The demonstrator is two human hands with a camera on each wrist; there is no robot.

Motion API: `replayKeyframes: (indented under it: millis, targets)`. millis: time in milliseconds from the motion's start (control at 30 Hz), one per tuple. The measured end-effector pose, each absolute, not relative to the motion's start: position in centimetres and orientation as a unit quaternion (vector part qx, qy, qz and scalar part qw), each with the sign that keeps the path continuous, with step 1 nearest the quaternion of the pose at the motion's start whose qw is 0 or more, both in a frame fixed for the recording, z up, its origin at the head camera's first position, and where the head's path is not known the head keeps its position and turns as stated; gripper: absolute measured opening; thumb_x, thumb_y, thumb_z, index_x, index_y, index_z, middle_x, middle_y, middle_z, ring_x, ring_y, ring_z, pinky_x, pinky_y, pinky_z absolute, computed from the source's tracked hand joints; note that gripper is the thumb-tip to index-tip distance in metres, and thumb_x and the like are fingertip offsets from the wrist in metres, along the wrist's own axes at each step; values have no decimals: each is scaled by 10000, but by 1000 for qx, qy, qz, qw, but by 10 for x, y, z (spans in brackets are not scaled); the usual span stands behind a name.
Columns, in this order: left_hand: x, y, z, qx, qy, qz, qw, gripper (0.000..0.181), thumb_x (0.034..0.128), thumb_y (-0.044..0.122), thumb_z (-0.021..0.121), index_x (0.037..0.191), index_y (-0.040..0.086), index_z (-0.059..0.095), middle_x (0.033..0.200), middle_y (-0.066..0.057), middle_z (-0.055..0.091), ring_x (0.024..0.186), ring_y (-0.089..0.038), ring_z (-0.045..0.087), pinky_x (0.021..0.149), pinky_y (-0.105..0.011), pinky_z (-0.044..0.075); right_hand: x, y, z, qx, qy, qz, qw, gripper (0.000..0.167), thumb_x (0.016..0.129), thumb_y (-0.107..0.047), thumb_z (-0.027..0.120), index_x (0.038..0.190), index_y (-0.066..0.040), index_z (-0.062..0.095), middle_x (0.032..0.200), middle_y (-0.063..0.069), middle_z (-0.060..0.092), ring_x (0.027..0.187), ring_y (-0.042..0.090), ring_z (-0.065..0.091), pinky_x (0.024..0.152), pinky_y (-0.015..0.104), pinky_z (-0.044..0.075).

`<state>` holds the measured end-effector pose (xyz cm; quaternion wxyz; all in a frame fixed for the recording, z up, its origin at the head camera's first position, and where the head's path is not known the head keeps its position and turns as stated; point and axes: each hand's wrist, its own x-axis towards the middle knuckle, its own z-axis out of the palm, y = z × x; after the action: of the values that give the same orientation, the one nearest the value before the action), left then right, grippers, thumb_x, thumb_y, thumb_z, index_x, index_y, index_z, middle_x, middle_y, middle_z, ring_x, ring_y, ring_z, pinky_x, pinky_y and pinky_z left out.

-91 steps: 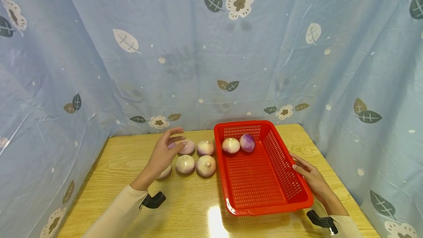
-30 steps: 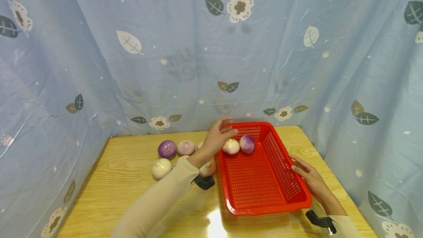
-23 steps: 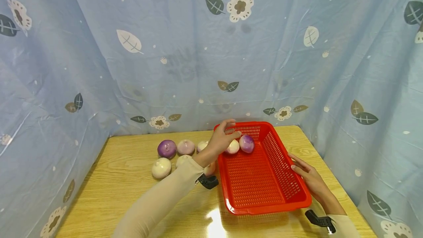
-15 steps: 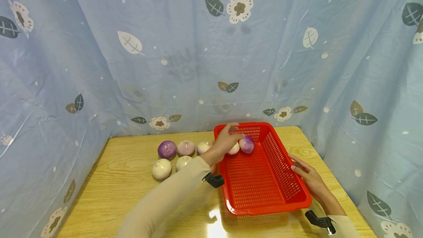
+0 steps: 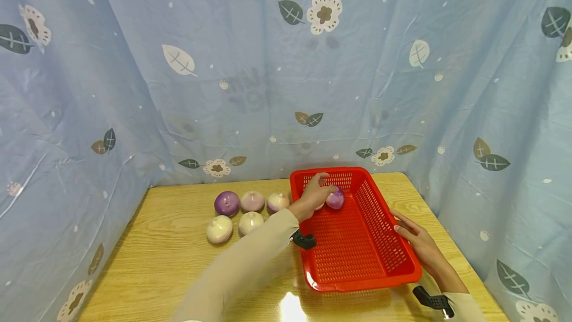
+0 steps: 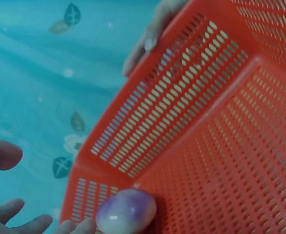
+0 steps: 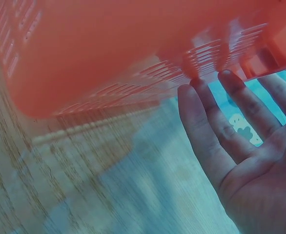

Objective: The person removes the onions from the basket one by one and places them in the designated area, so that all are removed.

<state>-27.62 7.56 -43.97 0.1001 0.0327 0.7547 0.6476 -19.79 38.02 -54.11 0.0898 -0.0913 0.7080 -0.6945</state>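
Observation:
My left hand (image 5: 314, 195) reaches over the left wall of a red plastic basket (image 5: 344, 242), fingers loosely spread. Two purple-and-white turnips lie at the basket's back left. One turnip (image 5: 335, 199) is beside my fingertips, and the other is mostly covered by the hand. In the left wrist view, the thumb stands apart from the fingers, close to a turnip (image 6: 127, 211); no grip on it shows. My right hand (image 5: 420, 240) rests along the basket's outer right side. Its straight fingers touch the slotted wall in the right wrist view.
Left of the basket, several turnips stand in two rows on the wooden table (image 5: 170, 262), among them a dark purple one (image 5: 227, 203) and a pale one (image 5: 220, 229). My left sleeve hides part of the front row. A blue patterned curtain (image 5: 250, 63) surrounds the table.
From above the turnips on the table, my left hand has moved right and then down into the basket's back left. My right hand and the basket have stayed in place.

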Motion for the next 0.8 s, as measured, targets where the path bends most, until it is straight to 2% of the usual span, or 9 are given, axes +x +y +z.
replayKeyframes:
  millis: [167,400,600,800]
  targets:
    - [-284,80,-447,23,766,636,90,617,878,179,690,1437,93,442,1447,-184,479,1277,-328,516,1088,-465,433,-198,380,-542,-93,699,-703,95,565,1062,-169,422,1576,-136,192,1217,-172,626,1018,105,680,805,350,604]
    - [-291,85,-454,18,754,649,102,626,879,137,679,1450,95,425,1477,-191,446,1275,-324,514,1079,-466,447,-198,380,-541,-95,697,-705,96,561,1061,-172,424,1576,-146,201,1231,-183,621,1024,101,679,808,346,604]
    - [-295,92,-459,22,764,637,103,671,855,109,695,1463,77,414,1501,-186,429,1318,-311,470,1128,-463,393,-198,380,-541,-91,698,-703,99,557,1061,-181,427,1574,-157,211,1241,-192,616,1031,99,677,813,352,604]
    - [-296,98,-461,19,767,629,126,715,854,132,704,1493,90,386,1502,-163,440,1304,-304,496,1127,-479,392,-198,380,-540,-87,706,-697,96,559,1060,-189,428,1574,-157,211,1235,-200,617,1030,92,676,811,350,604]
